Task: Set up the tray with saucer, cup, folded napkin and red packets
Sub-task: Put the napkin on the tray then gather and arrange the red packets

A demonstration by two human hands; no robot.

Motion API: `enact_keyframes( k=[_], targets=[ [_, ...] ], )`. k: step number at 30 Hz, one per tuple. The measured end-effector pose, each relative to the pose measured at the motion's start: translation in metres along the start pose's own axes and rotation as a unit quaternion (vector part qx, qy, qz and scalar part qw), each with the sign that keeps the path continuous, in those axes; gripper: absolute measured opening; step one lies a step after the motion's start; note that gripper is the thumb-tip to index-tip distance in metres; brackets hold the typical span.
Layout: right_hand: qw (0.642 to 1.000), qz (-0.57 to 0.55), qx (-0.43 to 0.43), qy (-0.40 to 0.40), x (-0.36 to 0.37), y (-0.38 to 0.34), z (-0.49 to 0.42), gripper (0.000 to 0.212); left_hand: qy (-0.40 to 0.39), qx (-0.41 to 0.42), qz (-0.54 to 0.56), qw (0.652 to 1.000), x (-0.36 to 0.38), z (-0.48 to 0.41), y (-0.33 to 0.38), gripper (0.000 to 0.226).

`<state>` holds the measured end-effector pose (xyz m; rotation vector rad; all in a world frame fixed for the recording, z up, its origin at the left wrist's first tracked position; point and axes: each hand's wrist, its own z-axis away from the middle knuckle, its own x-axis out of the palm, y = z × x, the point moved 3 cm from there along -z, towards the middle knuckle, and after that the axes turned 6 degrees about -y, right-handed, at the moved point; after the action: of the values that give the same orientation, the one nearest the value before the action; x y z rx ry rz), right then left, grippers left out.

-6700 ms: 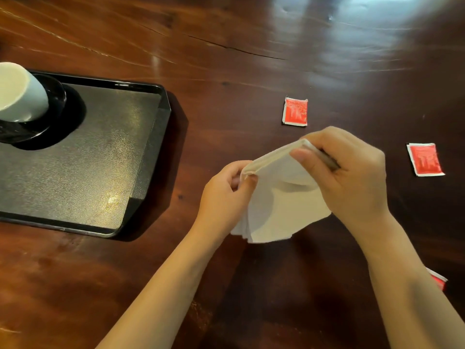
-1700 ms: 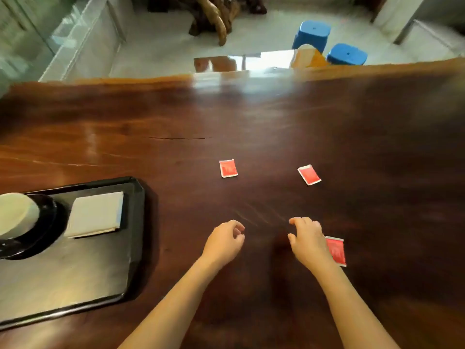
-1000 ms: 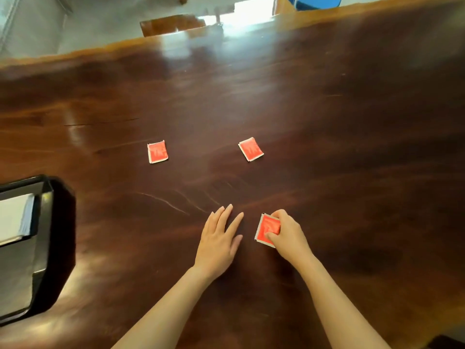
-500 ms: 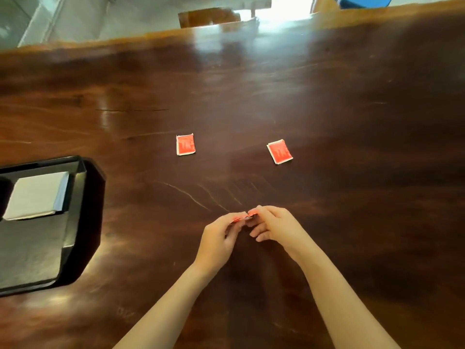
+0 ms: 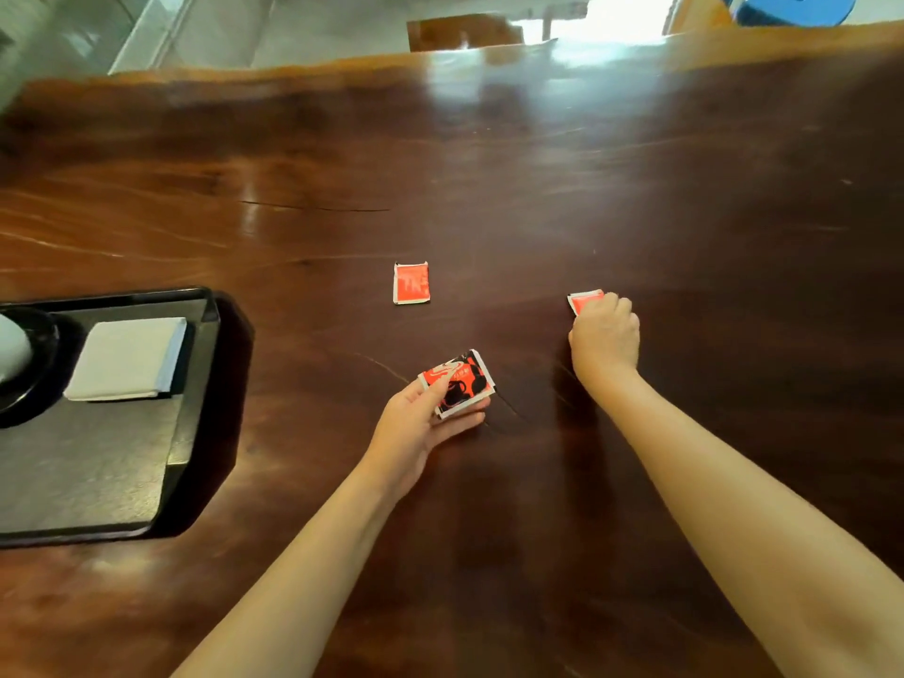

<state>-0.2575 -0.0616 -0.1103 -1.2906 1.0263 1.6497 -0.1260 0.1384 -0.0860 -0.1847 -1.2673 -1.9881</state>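
A black tray (image 5: pixel 195 423) sits at the left on the dark wooden table. On it lie a folded white napkin (image 5: pixel 128 358) and, cut off by the left edge, a white cup (image 5: pixel 11 345) on a black saucer (image 5: pixel 34 379). My left hand (image 5: pixel 420 428) holds a red packet (image 5: pixel 460 381) above the table at centre. My right hand (image 5: pixel 605 341) is curled over a second red packet (image 5: pixel 583 300) lying on the table, fingertips on it. A third red packet (image 5: pixel 411 283) lies flat, farther back between the hands.
The table's far edge (image 5: pixel 342 66) runs across the top, with light floor beyond it. A blue stool (image 5: pixel 792 7) stands past the far right corner. A thin crack (image 5: pixel 313 207) marks the tabletop behind the packets.
Both hands met over one packet half a second ago. Now my left hand keeps that packet, and my right hand has reached out right to the packet lying there.
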Motion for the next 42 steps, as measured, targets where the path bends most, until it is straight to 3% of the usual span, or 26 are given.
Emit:
enact_keyframes(
  k=[3, 4, 6, 7, 9, 10, 14, 15, 16, 19, 23, 27, 30, 35, 40, 42],
  targets=[
    [0.993, 0.088, -0.081, 0.024, -0.003, -0.012, 0.014, 0.021, 0.02, -0.012, 0.071, 0.997, -0.007, -0.001, 0.002, 0.026],
    [0.994, 0.04, -0.102, 0.027, -0.006, -0.014, 0.019, 0.019, 0.026, -0.013, 0.085, 0.996, -0.01, 0.0, 0.002, 0.026],
    [0.977, -0.188, -0.1, 0.014, -0.015, -0.019, 0.031, 0.017, 0.036, -0.015, 0.099, 0.994, -0.017, 0.001, 0.003, 0.026],
    [0.936, -0.342, -0.076, -0.026, -0.019, -0.023, 0.037, 0.017, 0.04, -0.014, 0.099, 0.994, -0.021, 0.001, 0.004, 0.027],
    [0.791, -0.595, -0.003, -0.14, -0.027, -0.038, 0.056, 0.019, 0.05, -0.011, 0.091, 0.995, -0.03, 0.003, 0.006, 0.027],
    [0.732, -0.653, 0.026, -0.19, -0.029, -0.048, 0.067, 0.018, 0.054, -0.006, 0.085, 0.995, -0.034, 0.004, 0.007, 0.026],
    [0.573, -0.765, 0.065, -0.287, -0.032, -0.082, 0.098, 0.014, 0.061, 0.034, 0.084, 0.994, -0.046, 0.01, 0.008, 0.026],
    [0.538, -0.787, 0.069, -0.294, -0.033, -0.09, 0.104, 0.015, 0.059, 0.047, 0.086, 0.993, -0.048, 0.012, 0.008, 0.025],
    [0.527, -0.794, 0.072, -0.295, -0.034, -0.097, 0.109, 0.015, 0.056, 0.058, 0.088, 0.993, -0.05, 0.014, 0.008, 0.025],
    [0.562, -0.77, 0.075, -0.29, -0.033, -0.118, 0.121, 0.021, 0.049, 0.072, 0.095, 0.992, -0.055, 0.018, 0.008, 0.025],
    [0.677, -0.699, 0.051, -0.223, -0.031, -0.137, 0.131, 0.017, 0.052, 0.087, 0.106, 0.989, -0.064, 0.023, 0.011, 0.026],
    [0.738, -0.65, -0.006, -0.18, -0.033, -0.15, 0.133, 0.019, 0.058, 0.091, 0.113, 0.988, -0.075, 0.029, 0.013, 0.023],
    [0.748, -0.64, -0.019, -0.174, -0.032, -0.156, 0.133, 0.021, 0.063, 0.09, 0.113, 0.988, -0.083, 0.032, 0.016, 0.022],
    [0.729, -0.66, 0.003, -0.183, -0.029, -0.168, 0.139, 0.03, 0.051, 0.098, 0.099, 0.989, -0.088, 0.035, 0.021, 0.02],
    [0.768, -0.61, -0.002, -0.195, -0.027, -0.181, 0.131, 0.032, 0.073, 0.1, 0.073, 0.99, -0.097, 0.033, 0.022, 0.025],
    [0.821, -0.561, -0.011, -0.109, -0.03, -0.178, 0.103, 0.031, 0.089, 0.113, 0.092, 0.985, -0.104, 0.031, 0.027, 0.022]
  ],
)
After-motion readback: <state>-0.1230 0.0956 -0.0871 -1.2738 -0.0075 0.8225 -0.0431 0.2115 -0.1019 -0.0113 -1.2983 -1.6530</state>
